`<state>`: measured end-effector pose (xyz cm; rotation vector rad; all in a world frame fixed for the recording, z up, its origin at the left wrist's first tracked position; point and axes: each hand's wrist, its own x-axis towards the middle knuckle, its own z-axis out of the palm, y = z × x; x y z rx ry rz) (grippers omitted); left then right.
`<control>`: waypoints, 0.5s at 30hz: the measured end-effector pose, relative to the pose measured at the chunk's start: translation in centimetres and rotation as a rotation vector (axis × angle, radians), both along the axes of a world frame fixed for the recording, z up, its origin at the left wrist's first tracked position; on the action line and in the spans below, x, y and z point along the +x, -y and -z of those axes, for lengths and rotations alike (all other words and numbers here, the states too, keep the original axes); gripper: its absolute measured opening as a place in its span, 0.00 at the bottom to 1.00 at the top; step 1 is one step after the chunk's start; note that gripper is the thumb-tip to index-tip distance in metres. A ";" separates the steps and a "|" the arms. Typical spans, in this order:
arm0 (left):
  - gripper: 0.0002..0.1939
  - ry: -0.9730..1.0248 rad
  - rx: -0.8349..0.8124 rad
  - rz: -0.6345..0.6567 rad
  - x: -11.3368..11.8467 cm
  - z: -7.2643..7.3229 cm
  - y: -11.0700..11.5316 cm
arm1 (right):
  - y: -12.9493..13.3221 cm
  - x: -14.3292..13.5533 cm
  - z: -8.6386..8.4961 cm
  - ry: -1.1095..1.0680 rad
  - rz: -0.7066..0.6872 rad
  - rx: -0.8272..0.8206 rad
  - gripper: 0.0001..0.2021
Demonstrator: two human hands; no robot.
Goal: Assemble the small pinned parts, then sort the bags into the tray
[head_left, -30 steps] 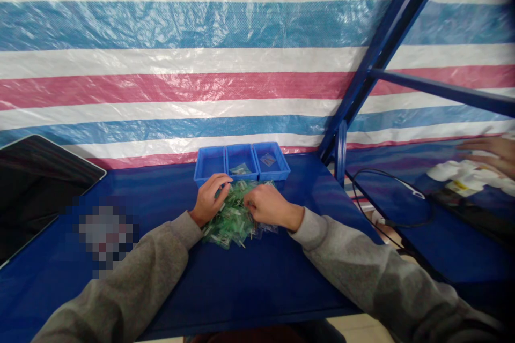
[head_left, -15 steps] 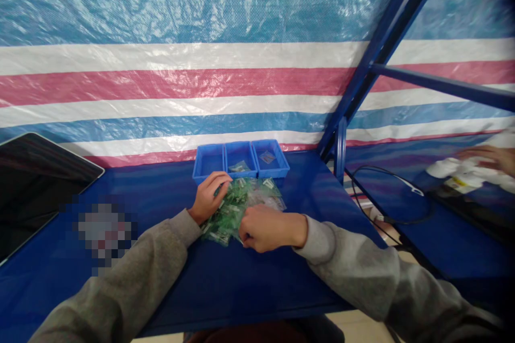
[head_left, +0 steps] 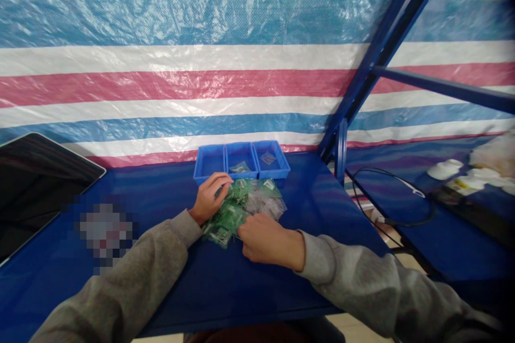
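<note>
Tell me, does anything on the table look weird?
Yes: the blocky patch on the blue table, at left, looks odd because its squares hide what's there. The green packets just lie heaped.

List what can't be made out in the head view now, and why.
All in the head view:
- Grip of the right hand: the back of that hand hides its fingertips.
- Bottom of the pile: covered by upper packets and partly by the left hand.
- Packet contents: too small to identify.
- Object at left: blurred into blocks.
- Black panel: cut off by the left edge.
</note>
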<state>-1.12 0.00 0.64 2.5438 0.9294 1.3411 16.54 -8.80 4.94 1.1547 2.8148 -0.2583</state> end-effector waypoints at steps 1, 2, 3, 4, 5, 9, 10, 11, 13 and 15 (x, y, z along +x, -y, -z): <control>0.09 0.002 0.000 0.000 0.0 0.0 0.0 | -0.1 0.2 -0.3 -0.011 0.014 0.008 0.10; 0.09 0.003 0.000 0.001 0.0 0.1 0.0 | -0.3 0.4 -0.7 -0.027 0.033 0.016 0.11; 0.09 0.004 -0.002 0.005 0.0 0.1 0.0 | -0.6 0.7 -1.2 -0.051 0.059 0.026 0.11; 0.08 0.004 -0.005 0.010 -0.1 0.1 -0.1 | -1.0 0.9 -1.6 -0.077 0.086 0.025 0.11; 0.08 0.004 -0.009 0.015 -0.1 0.1 -0.1 | -1.4 1.2 -1.9 -0.110 0.122 0.022 0.11; 0.08 -0.001 -0.026 0.016 -0.1 0.2 -0.1 | -3.9 1.8 -1.9 -0.365 0.287 0.015 0.08; 0.09 -0.001 -0.029 0.015 -0.1 0.2 -0.1 | -4.5 1.9 -1.4 -0.440 0.316 0.022 0.08; 0.09 -0.003 -0.032 0.015 -0.1 0.1 -0.1 | -5.0 1.9 -0.8 -0.524 0.349 0.031 0.08; 0.09 -0.004 -0.035 0.011 -0.1 0.0 0.0 | -5.7 2.0 0.6 -0.682 0.417 0.044 0.08; 0.10 -0.008 -0.037 0.011 -0.1 -0.1 0.2 | -6.1 2.1 2.0 -0.840 0.473 0.061 0.09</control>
